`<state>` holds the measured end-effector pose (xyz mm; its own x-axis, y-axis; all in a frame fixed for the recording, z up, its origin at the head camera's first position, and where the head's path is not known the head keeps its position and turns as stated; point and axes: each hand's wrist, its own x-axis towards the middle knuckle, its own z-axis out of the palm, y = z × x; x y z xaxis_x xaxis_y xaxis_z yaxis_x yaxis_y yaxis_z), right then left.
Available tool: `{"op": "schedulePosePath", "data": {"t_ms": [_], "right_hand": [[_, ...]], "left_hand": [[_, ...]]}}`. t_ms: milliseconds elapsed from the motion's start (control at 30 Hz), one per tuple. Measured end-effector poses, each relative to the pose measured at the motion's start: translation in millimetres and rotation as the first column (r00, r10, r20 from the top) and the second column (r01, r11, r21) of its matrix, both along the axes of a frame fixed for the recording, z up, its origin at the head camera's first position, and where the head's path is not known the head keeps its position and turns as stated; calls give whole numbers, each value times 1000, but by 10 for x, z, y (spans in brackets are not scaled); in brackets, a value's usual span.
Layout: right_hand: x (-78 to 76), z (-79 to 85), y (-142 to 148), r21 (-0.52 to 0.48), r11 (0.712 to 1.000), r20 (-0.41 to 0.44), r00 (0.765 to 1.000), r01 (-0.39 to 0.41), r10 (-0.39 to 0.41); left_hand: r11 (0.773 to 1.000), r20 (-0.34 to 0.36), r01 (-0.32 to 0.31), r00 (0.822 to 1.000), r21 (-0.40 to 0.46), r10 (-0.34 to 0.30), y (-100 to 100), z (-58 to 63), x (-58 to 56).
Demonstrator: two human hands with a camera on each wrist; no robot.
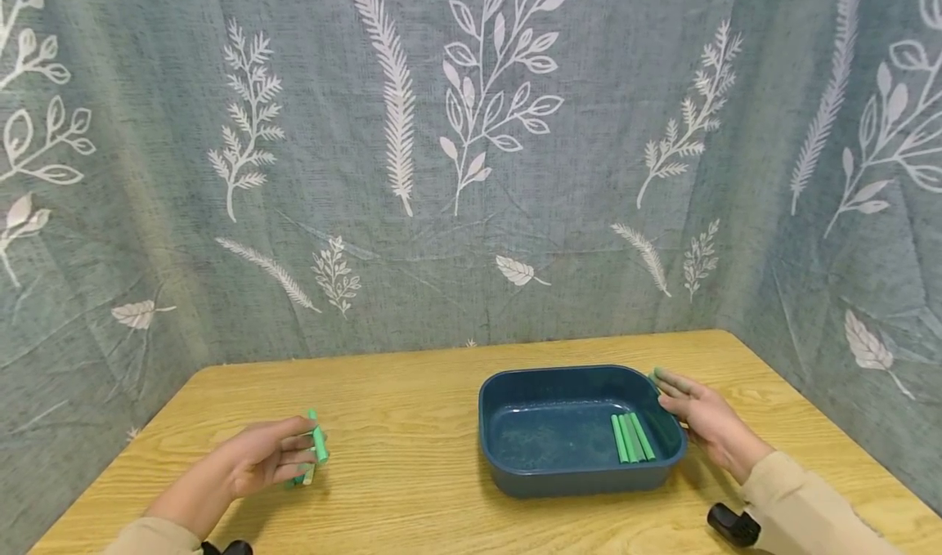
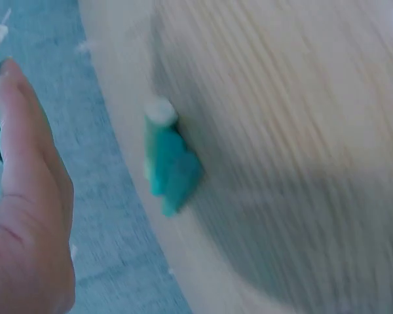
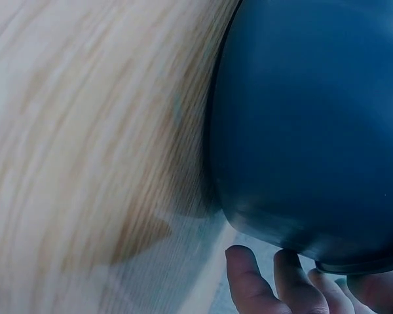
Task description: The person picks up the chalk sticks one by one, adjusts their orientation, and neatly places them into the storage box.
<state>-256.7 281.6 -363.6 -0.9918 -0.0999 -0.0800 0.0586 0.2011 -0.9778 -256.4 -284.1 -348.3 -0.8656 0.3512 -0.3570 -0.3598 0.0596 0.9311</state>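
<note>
My left hand (image 1: pixel 268 458) holds a green chalk stick (image 1: pixel 320 436) at its fingertips, above the left part of the table. Under those fingers lies a small cluster of chalk sticks (image 2: pixel 173 160), green and teal with one pale end, blurred in the left wrist view. At the right end of a dark blue tray (image 1: pixel 567 479) is my right hand (image 1: pixel 710 424), its fingers extended beside the outer wall and rim. A small green patch shows by its fingertips; whether it is a stick I cannot tell. Inside the tray, several green chalk sticks (image 1: pixel 633 438) lie side by side at the right.
The wooden table (image 1: pixel 397 424) reaches back to a grey-green curtain (image 1: pixel 441 277) with white leaf patterns. More curtain hangs at both sides. A black wrist device (image 1: pixel 733 525) sits by the right sleeve.
</note>
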Motion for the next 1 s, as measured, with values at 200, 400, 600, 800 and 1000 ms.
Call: {"op": "schedulePosePath", "data": {"t_ms": [200,400,600,800,1000], "right_hand": [[-14,-3,-22,-8,1000,1,1000,-7,7],[-47,4,-47,-29,1000,1,1000,-11,11],[-37,-19,-52,-11,1000,-3,1000,-6,6],[-15,-22,-31,7,1000,-1,1000,4,-4],[1,-9,8,18,1000,-4,1000,4,-4]], "left_hand": [[999,-27,-11,1000,-30,11,159,46,25],[999,-27,-15,1000,-49,13,277,98,23],[1000,-26,24,999,8,-24,413,104,41],[999,-24,13,1000,40,-12,635,147,36],[998,-38,35,999,59,-33,864,161,-2]]}}
